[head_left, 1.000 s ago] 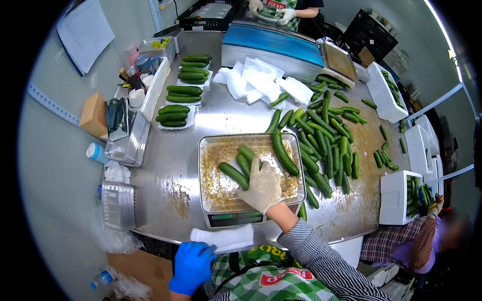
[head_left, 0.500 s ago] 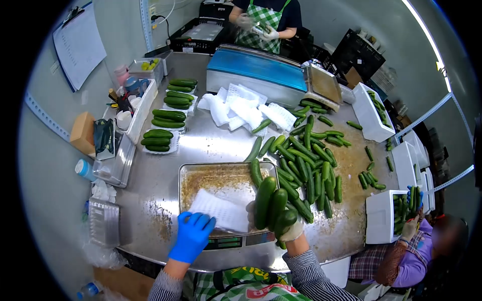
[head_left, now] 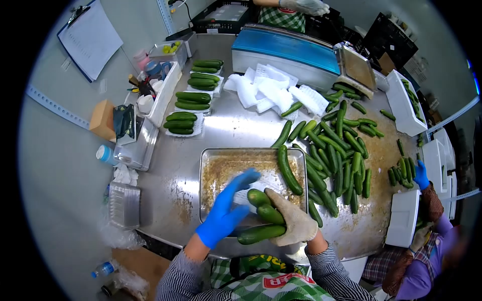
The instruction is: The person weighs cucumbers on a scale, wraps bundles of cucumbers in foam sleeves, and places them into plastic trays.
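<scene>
Three cucumbers (head_left: 261,234) are gripped together in my right hand (head_left: 293,220), which wears a pale knitted glove, over the near part of a metal tray (head_left: 202,183). Just left of them, my left hand (head_left: 226,210) in a blue glove has its fingers stretched out, slightly blurred, and holds nothing. Beneath my hands a white textured pad (head_left: 243,197) lies in the tray, mostly hidden. One long cucumber (head_left: 289,170) rests along the tray's right side. To the right of the tray is a large pile of cucumbers (head_left: 334,150).
Cucumber bundles on white pads (head_left: 182,124) line the left. Crumpled white pads (head_left: 266,85) lie before a blue-topped machine (head_left: 286,47). Clear plastic trays (head_left: 124,205) are stacked at left. A co-worker's blue-gloved hand (head_left: 421,175) is near cucumbers at right; another person stands opposite.
My right hand has brought the cucumbers left and turned them over the tray. My left hand has let go of the white pad and risen. The view has shifted; the right co-worker's blue-gloved hand reaches forward.
</scene>
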A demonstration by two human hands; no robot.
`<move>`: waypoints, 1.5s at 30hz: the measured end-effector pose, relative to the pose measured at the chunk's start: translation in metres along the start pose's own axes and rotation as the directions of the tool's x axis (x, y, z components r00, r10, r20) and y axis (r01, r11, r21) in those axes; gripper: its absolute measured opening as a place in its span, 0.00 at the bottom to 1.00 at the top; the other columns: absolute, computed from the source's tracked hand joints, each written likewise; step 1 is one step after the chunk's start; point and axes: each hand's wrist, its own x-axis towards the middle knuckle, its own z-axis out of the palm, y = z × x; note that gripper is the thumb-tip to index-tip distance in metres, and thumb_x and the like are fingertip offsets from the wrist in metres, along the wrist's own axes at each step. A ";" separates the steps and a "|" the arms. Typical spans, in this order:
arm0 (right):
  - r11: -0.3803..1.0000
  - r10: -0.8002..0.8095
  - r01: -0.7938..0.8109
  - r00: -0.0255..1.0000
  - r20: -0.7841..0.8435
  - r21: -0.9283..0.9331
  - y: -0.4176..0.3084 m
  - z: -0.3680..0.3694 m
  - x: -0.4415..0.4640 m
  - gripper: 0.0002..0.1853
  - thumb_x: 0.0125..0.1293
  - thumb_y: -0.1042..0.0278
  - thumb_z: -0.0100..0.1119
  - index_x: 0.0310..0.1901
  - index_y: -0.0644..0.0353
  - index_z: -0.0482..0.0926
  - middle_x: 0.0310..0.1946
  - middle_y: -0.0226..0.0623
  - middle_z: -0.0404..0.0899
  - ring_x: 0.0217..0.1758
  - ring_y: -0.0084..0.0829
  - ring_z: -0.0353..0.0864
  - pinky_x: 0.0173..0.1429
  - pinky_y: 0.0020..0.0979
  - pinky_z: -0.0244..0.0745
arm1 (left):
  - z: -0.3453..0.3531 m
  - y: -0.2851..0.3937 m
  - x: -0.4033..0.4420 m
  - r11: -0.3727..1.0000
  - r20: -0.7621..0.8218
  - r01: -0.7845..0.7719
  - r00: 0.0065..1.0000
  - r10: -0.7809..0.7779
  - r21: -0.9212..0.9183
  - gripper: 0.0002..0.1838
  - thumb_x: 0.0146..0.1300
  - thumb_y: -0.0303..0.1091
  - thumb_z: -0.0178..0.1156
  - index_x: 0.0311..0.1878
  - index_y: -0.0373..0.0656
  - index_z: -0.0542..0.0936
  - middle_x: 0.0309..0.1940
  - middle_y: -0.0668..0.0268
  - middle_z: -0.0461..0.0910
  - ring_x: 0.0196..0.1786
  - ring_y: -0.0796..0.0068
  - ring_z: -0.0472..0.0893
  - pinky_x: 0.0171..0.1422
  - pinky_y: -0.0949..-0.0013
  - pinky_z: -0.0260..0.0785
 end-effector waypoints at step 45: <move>0.876 0.230 -0.477 0.548 -0.804 -0.074 -0.036 0.081 -0.111 0.55 0.48 0.64 0.70 0.75 0.72 0.48 0.65 0.61 0.66 0.67 0.53 0.69 0.73 0.45 0.61 | 0.121 -0.028 -0.057 0.851 0.283 0.484 0.861 -0.422 -0.204 0.32 0.64 0.25 0.61 0.71 0.36 0.65 0.63 0.58 0.74 0.64 0.67 0.75 0.71 0.62 0.67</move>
